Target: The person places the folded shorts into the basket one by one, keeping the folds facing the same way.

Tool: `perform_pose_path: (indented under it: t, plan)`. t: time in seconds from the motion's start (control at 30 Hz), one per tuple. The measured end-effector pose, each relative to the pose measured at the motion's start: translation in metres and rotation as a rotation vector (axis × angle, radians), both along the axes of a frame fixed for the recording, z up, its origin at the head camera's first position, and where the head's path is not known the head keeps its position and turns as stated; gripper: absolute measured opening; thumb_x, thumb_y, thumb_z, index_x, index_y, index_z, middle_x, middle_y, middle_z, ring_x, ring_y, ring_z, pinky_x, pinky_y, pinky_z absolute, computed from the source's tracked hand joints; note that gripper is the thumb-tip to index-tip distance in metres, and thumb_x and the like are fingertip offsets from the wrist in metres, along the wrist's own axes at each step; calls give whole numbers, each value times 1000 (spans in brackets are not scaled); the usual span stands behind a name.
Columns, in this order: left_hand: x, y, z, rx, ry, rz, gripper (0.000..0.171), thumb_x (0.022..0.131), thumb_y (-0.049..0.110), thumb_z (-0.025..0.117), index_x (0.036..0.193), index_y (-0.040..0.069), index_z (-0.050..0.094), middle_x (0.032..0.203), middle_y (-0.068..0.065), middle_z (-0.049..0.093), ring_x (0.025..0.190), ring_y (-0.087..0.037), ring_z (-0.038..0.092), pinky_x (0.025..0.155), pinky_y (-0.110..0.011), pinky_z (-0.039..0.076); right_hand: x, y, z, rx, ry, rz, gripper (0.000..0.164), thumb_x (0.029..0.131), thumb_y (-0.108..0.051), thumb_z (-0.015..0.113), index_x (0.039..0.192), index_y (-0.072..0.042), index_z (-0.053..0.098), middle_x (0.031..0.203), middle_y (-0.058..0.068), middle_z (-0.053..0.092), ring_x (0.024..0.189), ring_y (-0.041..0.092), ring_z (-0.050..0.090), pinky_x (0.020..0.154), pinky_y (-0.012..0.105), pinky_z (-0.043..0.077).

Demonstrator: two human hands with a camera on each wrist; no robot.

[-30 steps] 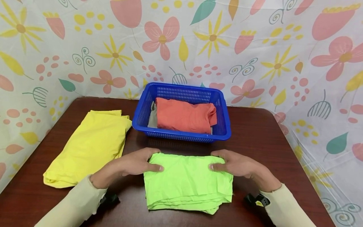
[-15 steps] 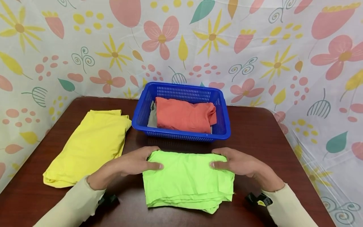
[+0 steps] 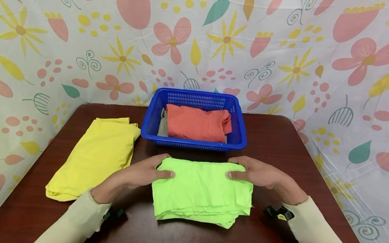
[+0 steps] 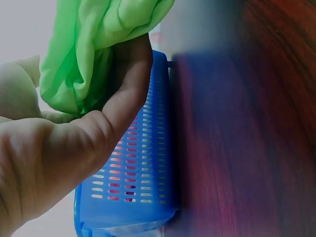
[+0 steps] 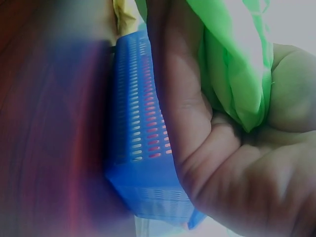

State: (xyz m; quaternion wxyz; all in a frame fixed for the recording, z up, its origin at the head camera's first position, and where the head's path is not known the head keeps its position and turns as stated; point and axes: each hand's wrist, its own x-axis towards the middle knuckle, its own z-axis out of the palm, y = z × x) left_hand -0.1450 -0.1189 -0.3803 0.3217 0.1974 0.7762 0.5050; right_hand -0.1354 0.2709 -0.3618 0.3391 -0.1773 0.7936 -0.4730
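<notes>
Fingers of a person's left hand [image 3: 146, 172] and right hand [image 3: 259, 172] pinch a folded lime-green cloth [image 3: 202, 189] near its far corners, thumbs on top. The fabric looks light, soft and floppy, little prone to slip or break; its loose near layers could sag, so both ends want holding. The wrists angle inward, toward each other, before a blue perforated plastic basket [image 3: 194, 144] on a dark reddish-brown bench [image 3: 273, 145].
</notes>
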Motion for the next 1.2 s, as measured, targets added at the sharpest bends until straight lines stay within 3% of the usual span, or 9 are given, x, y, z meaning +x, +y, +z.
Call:
perform_pose_path:
  t: [0.1, 0.23, 0.37, 0.67, 0.93, 1.2]
  plan:
    - [0, 1, 1, 32, -29, 15, 57, 105, 33, 69, 150, 6, 47, 137, -9, 61, 130, -27, 55, 111, -47, 44, 0, 1, 1, -31, -10, 3, 32, 107, -24, 65, 129, -1, 64, 109, 15, 75, 98, 28, 75, 87, 34, 62]
    - [0, 2, 1, 116, -78, 13, 43, 106, 27, 67, 141, 7, 51, 125, -11, 66, 112, -24, 67, 100, -38, 53, 0, 1, 2, -62, -25, 0, 28, 107, -23, 66, 125, -1, 65, 106, 16, 76, 93, 28, 77, 83, 38, 63]
    - [0, 4, 4, 159, -75, 15, 40, 107, 26, 67, 138, 6, 51, 122, -11, 67, 105, -23, 70, 95, -35, 56, -1, 4, 4, -62, -24, -16, 31, 107, -23, 66, 128, 0, 64, 106, 15, 76, 93, 26, 77, 83, 37, 63]
    - [-1, 5, 9, 181, -60, 23, 39, 108, 26, 65, 136, 4, 51, 118, -14, 67, 98, -25, 72, 90, -35, 58, -1, 7, 7, -131, -24, 0, 25, 108, -20, 64, 119, 2, 63, 100, 20, 75, 85, 29, 78, 75, 41, 65]
    - [-1, 3, 14, 197, -64, 28, 40, 109, 25, 63, 138, 3, 48, 118, -16, 68, 95, -27, 74, 86, -36, 61, -3, 5, 11, -146, -18, 2, 26, 108, -19, 64, 126, 0, 64, 104, 22, 76, 87, 34, 78, 76, 45, 65]
    - [-3, 3, 22, 193, -58, 30, 45, 108, 26, 64, 144, 5, 46, 119, -16, 69, 97, -28, 75, 91, -36, 60, -8, 6, 17, -164, -1, 23, 28, 109, -17, 62, 131, 0, 63, 105, 23, 75, 88, 34, 79, 76, 46, 65]
